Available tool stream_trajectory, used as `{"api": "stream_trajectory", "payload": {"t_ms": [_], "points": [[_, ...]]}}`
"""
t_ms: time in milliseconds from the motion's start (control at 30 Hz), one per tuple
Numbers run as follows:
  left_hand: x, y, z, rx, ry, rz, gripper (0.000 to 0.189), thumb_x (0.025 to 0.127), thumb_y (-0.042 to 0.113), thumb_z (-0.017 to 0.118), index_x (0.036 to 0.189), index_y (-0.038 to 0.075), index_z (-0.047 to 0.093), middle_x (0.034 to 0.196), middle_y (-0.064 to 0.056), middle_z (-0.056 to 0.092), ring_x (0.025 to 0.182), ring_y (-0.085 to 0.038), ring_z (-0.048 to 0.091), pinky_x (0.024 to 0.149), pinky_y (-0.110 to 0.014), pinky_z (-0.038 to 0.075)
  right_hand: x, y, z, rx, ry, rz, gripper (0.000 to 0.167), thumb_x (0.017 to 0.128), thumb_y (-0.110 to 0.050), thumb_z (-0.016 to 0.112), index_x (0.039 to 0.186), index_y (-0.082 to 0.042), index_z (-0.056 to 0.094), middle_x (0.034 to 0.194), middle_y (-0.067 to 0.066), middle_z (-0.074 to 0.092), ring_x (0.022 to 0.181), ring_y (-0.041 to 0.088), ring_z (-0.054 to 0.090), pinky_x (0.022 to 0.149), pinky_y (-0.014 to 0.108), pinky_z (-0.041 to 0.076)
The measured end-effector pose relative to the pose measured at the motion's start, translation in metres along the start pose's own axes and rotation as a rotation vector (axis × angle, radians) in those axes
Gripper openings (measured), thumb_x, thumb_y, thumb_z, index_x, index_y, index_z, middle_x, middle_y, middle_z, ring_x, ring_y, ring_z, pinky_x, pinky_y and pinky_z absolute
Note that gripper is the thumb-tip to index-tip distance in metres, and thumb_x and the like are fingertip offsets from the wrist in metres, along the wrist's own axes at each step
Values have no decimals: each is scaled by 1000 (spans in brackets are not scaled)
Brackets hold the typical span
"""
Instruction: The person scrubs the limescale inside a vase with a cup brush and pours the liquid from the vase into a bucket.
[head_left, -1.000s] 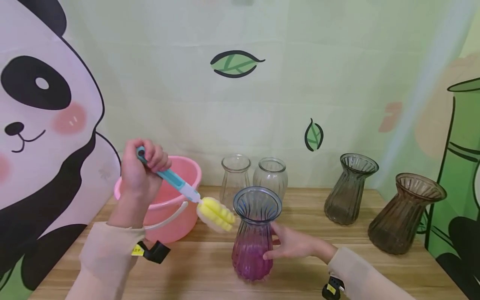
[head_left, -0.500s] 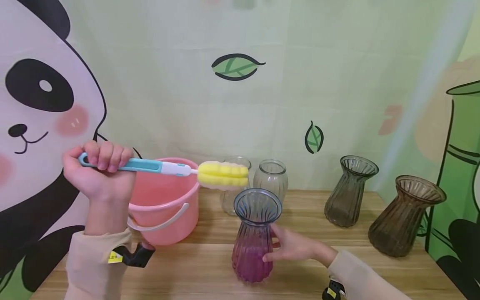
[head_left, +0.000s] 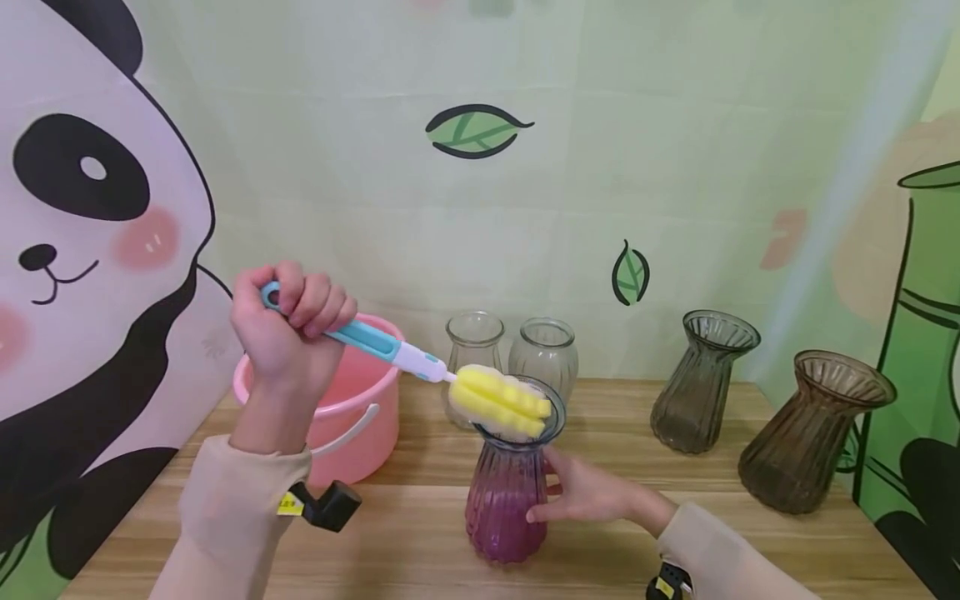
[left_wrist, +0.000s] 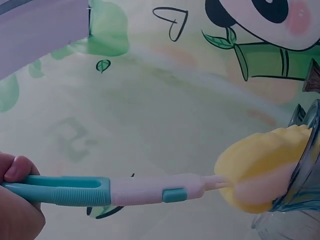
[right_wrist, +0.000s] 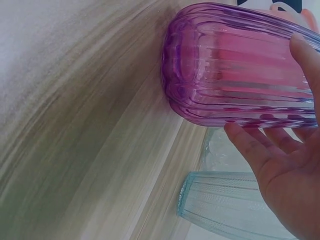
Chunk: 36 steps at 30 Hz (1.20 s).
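My left hand [head_left: 288, 329] grips the teal and white handle [head_left: 367, 340] of a bottle brush, raised and slanting down to the right. Its yellow and pale sponge head [head_left: 498, 400] overlaps the mouth of a ribbed glass vase [head_left: 506, 508], blue at the rim and purple-pink below. In the left wrist view the far end of the sponge [left_wrist: 260, 165] meets the vase's rim. My right hand [head_left: 588, 492] holds the upright vase from the right side, thumb and fingers around its body. The right wrist view shows the fingers [right_wrist: 250, 145] against the purple glass.
A pink bucket [head_left: 360, 446] with a white handle stands at the left, behind my left forearm. Two clear glass vases [head_left: 474, 337] [head_left: 551, 358] stand behind the purple vase. A grey vase [head_left: 690, 400] and a brown vase [head_left: 798, 446] are at the right of the wooden table [head_left: 615, 567].
The brush swung up and left to nearly level, then came back right and tilted down, its sponge now at the vase's mouth. The right hand and vase stayed in place.
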<state>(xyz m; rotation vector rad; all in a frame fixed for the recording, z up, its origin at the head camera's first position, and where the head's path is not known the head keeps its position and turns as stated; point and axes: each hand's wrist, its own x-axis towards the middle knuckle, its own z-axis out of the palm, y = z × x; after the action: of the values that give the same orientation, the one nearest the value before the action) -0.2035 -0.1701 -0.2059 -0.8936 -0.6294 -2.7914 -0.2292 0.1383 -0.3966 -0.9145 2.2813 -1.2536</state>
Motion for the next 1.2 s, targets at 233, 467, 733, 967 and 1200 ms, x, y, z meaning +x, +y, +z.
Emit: {"api": "stream_trajectory", "payload": {"t_ms": [233, 467, 733, 967, 1200], "points": [[14, -16, 22, 287, -163, -55, 32, 82, 8, 10, 52, 12, 20, 45, 2, 15, 37, -12, 14, 41, -24, 10, 1, 2, 1, -10, 8, -25, 79, 76, -17, 73, 136, 2, 26, 134, 22, 41, 123, 38, 44, 88, 32, 49], [26, -36, 35, 420, -256, -151, 30, 81, 9, 11, 52, 12, 19, 45, 1, 15, 38, -12, 12, 42, -26, 8, 1, -1, 0, -21, 3, -31, 78, 77, -18, 73, 136, 2, 26, 133, 22, 42, 122, 38, 45, 87, 32, 49], [32, -58, 51, 428, -359, -302, 31, 82, 9, 14, 51, 12, 19, 45, 1, 14, 37, -12, 12, 42, -26, 8, 0, -4, -1, -15, -10, -50, 73, 76, -16, 73, 133, 2, 31, 132, 22, 43, 121, 38, 46, 87, 30, 50], [40, -78, 58, 466, -423, -432, 32, 82, 9, 16, 50, 12, 19, 43, 4, 18, 38, -12, 14, 43, -26, 8, 0, -3, -2, -15, -4, -60, 68, 76, -13, 73, 129, 2, 35, 129, 21, 46, 120, 37, 47, 86, 29, 50], [40, -93, 57, 507, -463, -528, 33, 81, 10, 18, 49, 13, 20, 42, 5, 19, 38, -11, 15, 43, -26, 9, 0, -3, -2, 4, -14, -58, 72, 76, -13, 73, 133, 1, 32, 131, 21, 45, 121, 38, 45, 87, 30, 49]]}}
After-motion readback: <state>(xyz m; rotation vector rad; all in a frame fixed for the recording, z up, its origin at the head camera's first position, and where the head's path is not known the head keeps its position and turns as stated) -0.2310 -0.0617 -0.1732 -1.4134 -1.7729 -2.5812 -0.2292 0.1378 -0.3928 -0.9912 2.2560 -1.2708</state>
